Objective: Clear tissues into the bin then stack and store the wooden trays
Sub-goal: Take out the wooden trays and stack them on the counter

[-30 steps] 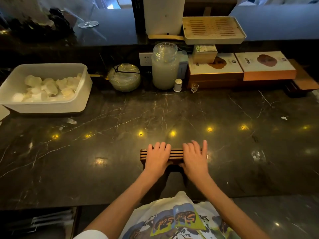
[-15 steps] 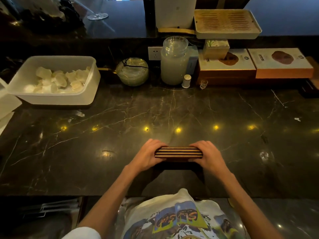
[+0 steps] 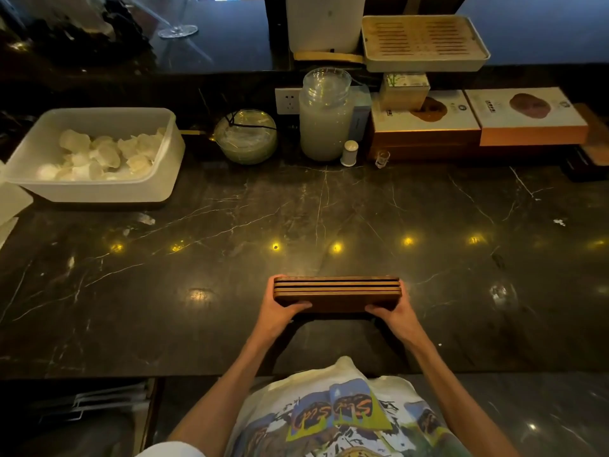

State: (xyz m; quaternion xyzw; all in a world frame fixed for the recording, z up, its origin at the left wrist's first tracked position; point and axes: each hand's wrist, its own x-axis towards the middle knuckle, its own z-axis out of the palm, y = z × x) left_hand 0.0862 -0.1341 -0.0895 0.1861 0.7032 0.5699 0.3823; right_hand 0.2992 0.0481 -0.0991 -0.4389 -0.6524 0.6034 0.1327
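The left hand [image 3: 280, 311] and the right hand [image 3: 398, 313] each hold one end of the stack of wooden trays [image 3: 336, 293]. The fingers [image 3: 298, 305] are clamped on the stack, thumbs on the side near the person and the other fingers hidden behind. The trays sit right between the fingers, low over the dark worktop [image 3: 329, 209]. I cannot tell if the bottom edge touches it. Far to the left of the fingers and further away is a white bin [image 3: 99, 192] with the tissues [image 3: 105, 153] inside, so the clearing part looks done. The stacking looks done too, and putting the trays away is what I think comes next. Here is what could go wrong. The trays are loose on each other and are only held at the ends, so if the stack tips too far, one could slide out and bang on the worktop. A weak squeeze could let a middle tray slip. Well beyond the fingers stand a glass jar [image 3: 324, 117] and a small glass [image 3: 382, 159], and a big swing forward could knock them.
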